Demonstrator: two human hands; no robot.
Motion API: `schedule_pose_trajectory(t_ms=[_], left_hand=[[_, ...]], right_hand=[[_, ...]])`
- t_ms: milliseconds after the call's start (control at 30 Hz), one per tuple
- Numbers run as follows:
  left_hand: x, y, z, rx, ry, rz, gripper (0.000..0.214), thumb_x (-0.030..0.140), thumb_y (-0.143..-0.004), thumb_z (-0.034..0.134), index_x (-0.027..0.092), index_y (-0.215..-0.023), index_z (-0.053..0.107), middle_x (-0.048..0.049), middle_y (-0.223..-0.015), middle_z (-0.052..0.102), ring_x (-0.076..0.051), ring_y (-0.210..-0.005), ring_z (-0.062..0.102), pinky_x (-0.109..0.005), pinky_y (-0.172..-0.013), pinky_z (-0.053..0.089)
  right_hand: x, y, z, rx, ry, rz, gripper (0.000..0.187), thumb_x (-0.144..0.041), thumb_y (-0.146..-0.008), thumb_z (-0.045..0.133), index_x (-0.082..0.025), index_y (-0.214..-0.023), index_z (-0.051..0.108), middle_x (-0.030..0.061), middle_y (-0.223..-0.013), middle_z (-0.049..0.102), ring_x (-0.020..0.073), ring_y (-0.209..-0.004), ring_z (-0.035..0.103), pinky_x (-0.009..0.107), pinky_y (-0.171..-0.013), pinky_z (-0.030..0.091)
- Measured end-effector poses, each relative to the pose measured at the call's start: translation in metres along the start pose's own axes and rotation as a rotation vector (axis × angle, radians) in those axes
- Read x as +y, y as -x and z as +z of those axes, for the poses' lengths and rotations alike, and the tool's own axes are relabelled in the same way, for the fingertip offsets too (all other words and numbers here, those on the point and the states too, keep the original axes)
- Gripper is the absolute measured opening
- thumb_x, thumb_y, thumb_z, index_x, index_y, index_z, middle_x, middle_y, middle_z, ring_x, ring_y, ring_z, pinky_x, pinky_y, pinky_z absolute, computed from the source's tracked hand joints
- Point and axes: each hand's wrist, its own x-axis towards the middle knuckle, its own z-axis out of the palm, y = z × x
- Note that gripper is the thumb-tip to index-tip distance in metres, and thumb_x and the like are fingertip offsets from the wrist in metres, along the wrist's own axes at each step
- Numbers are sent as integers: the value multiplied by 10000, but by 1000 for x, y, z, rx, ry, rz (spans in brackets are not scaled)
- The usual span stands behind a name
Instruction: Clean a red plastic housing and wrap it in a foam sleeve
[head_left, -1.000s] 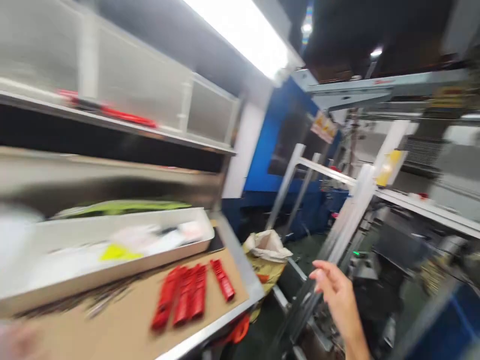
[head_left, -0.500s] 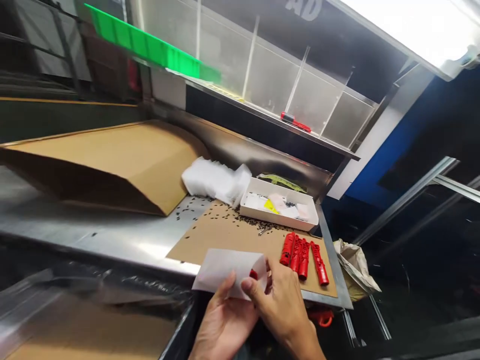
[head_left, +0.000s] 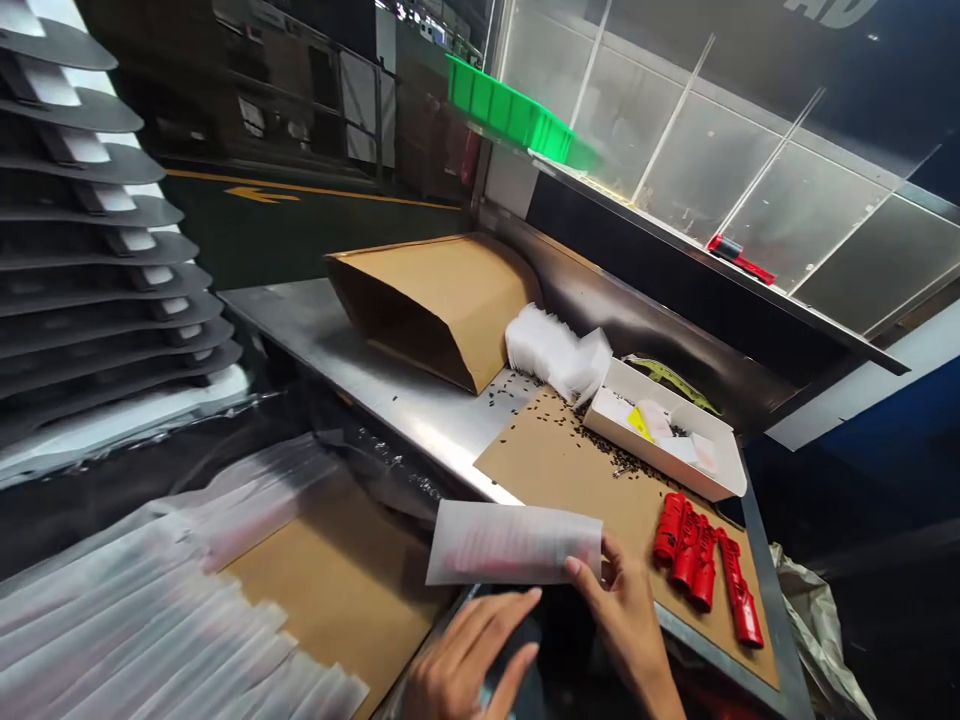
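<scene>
Right hand [head_left: 630, 625] is pinching the right end of a frosted plastic sleeve [head_left: 514, 543], thumb and fingers clamped on its edge, with something reddish showing faintly through it. The sleeve sits level just off the front edge of the steel bench [head_left: 375, 385]. Left hand [head_left: 469, 665] is just below it, fingers spread loose and not touching anything. Right beside the sleeve, on the brown cardboard mat [head_left: 577, 480], there's a little row of red plastic parts [head_left: 705, 560]. Behind those is a white tray [head_left: 667, 440] with bits in it, tiny black specks scattered around, a wad of white bags [head_left: 555, 350], and a big open cardboard flap [head_left: 435, 295]. Down left, more clear sleeves [head_left: 150, 620] are fanned out.
</scene>
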Motion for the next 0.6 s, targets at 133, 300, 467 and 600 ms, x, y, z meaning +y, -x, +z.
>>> schedule_pose_trajectory(t_ms=[133,300,467,600], left_hand=[[-18,-13,-21,94,-401,112,637,163,-895,600,418,-1456,435,-33,-1296,666,-329,-1106,605,-535,-935,537],[-41,-9,-43,17,-701,132,622,-14,-789,590,237,-1356,543,-52,-1222,700,-289,-1042,624,-462,-885,574],[-86,-10,-76,-6,-908,30,462,28,-823,647,194,-1250,587,-70,-1185,671,-275,-1086,617,-492,-918,540],[-147,-33,-127,99,-1078,-177,266,174,-911,640,182,-1176,618,-73,-1149,646,-277,-1077,610,-501,-929,514]], right_hand=[[14,0,40,43,206,-50,436,-600,-817,617,-181,-928,660,39,-714,677,207,-624,606,291,-584,454],[39,-12,93,13,261,-130,412,-625,-820,584,-217,-772,593,20,-624,631,210,-565,586,301,-549,442],[72,-19,129,-50,216,-192,583,-574,-849,574,-161,-1260,572,149,-1189,715,318,-1036,704,400,-872,563],[100,-1,132,-74,206,-200,544,-430,-851,596,-246,-1361,556,99,-1362,632,326,-1236,616,443,-1026,527]])
